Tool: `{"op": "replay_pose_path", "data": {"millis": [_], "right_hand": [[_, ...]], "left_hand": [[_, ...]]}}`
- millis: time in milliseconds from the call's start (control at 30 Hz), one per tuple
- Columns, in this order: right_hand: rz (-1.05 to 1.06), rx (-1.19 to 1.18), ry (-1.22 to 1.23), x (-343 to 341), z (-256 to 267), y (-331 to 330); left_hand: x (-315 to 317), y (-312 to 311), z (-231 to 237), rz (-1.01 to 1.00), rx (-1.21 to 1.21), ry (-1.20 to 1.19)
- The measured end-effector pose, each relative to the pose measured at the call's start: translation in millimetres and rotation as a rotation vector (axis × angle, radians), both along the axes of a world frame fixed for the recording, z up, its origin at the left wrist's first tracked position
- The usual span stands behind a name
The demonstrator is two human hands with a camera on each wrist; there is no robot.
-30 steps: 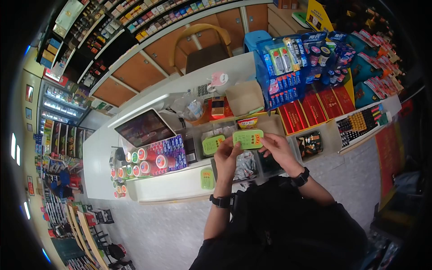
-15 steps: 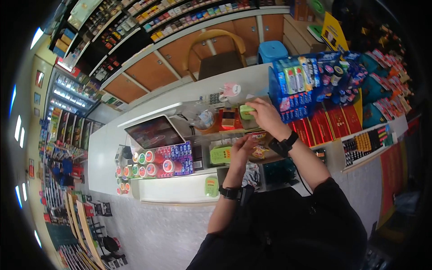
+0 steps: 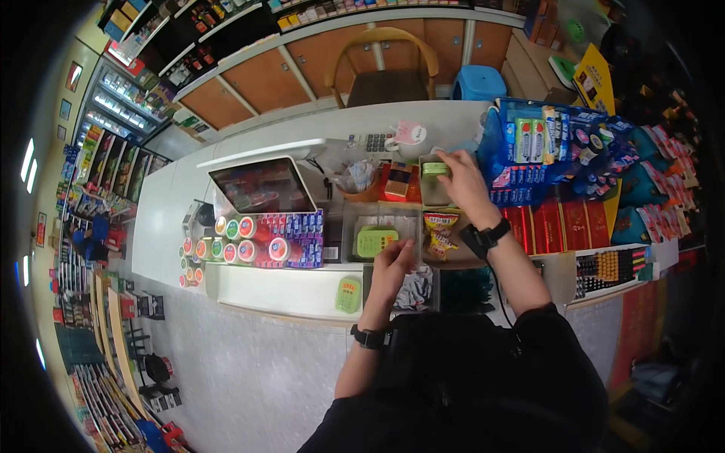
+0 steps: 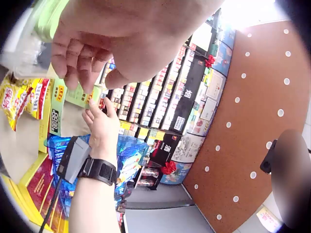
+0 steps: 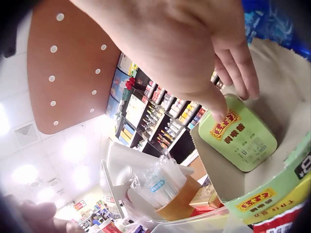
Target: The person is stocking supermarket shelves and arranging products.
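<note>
Inside the carton (image 5: 291, 92), the right hand (image 3: 464, 182) pinches a tin (image 5: 240, 138) (green).

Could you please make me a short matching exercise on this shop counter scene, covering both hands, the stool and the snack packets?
Column one:
1. Left hand
2. Right hand
3. Stool
4. Snack packets

Column two:
A. Blue
B. Yellow and red
C. Touching a green tin
D. Holding nothing

Pairs: 1-D, 2-C, 3-A, 4-B
</note>
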State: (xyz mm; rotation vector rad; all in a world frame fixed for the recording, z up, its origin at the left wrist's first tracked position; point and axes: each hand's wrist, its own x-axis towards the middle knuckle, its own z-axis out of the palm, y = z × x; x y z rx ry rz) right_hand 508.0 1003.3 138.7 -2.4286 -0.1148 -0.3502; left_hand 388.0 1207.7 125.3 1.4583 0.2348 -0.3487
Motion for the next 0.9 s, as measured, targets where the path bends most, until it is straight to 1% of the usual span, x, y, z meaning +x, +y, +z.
{"op": "replay_pose_path", "data": {"millis": [33, 67, 100, 167, 200, 233, 267, 300, 333, 367, 400, 433, 467, 500, 567, 667, 700, 767, 800, 833, 867, 900], "right_hand": [[0.014, 0.005, 0.006, -7.1, 4.9, 3.6], [-0.027, -0.006, -0.061, -20.3, 11.1, 6.7], [-0.067, -0.016, -0.125, -35.1, 16.6, 10.4], [-0.029, 0.072, 0.001, -64.3, 16.4, 21.5], [0.058, 0.231, 0.041, -76.7, 7.9, 31.7], [0.120, 0.289, 0.223, -91.3, 14.5, 43.5], [0.226, 0.375, 0.340, -94.3, -12.5, 50.9], [0.236, 0.280, 0.382, -98.7, -22.0, 60.3], [0.236, 0.242, 0.333, -99.6, -37.6, 69.5], [0.237, 0.204, 0.281, -98.9, -50.3, 77.1], [0.234, 0.204, 0.276, -97.0, -54.1, 82.4], [0.254, 0.169, 0.336, -94.3, -56.2, 87.1], [0.275, 0.134, 0.395, -92.9, -57.0, 90.8], [0.278, 0.133, 0.393, -93.3, -57.3, 93.8], [0.228, 0.202, 0.380, -94.9, -58.6, 97.2], [0.179, 0.207, 0.332, -97.8, -61.2, 100.3], [0.173, 0.205, 0.327, -98.5, -61.0, 101.5], [0.162, 0.212, 0.376, -103.3, -60.4, 100.6], [0.146, 0.207, 0.374, -106.7, -55.9, 99.1], [0.152, 0.108, 0.333, -110.1, -50.8, 96.2], [0.159, 0.007, 0.292, -111.7, -44.1, 91.1], [0.147, 0.000, 0.289, -111.1, -38.6, 82.7]], "left_hand": [[-5.9, 8.5, 0.8, 0.027, 0.076, -0.041], [-11.6, 17.8, -5.8, 0.105, 0.115, 0.000], [-16.4, 28.8, -12.7, 0.123, 0.121, 0.008], [-24.0, 50.8, -22.9, 0.349, 0.422, -0.111], [-25.7, 58.6, -23.5, 0.418, 0.581, -0.164], [-26.3, 63.2, -26.9, 0.422, 0.584, -0.160], [-24.2, 66.2, -31.4, 0.430, 0.683, -0.239], [-21.4, 68.0, -33.1, 0.433, 0.779, -0.321], [-18.6, 70.0, -30.9, 0.359, 0.762, -0.234], [-14.9, 70.4, -36.0, 0.356, 0.760, -0.238], [-10.2, 72.9, -46.7, 0.305, 0.803, -0.242], [-5.7, 74.2, -51.6, 0.256, 0.847, -0.244], [-1.8, 74.6, -56.7, 0.248, 0.869, -0.245], [2.3, 76.4, -56.6, 0.252, 0.869, -0.247], [7.2, 78.2, -57.8, 0.183, 0.751, -0.175], [2.9, 73.7, -39.3, 0.212, 0.673, -0.129], [2.6, 74.5, -41.9, 0.208, 0.670, -0.135], [-2.1, 73.7, -50.4, 0.288, 0.654, -0.246], [-4.0, 73.7, -39.1, 0.251, 0.619, -0.177], [-3.0, 76.5, -42.1, 0.211, 0.662, -0.135], [-4.1, 75.6, -41.7, 0.204, 0.726, -0.172], [-5.3, 74.9, -41.3, 0.199, 0.792, -0.210]]}}
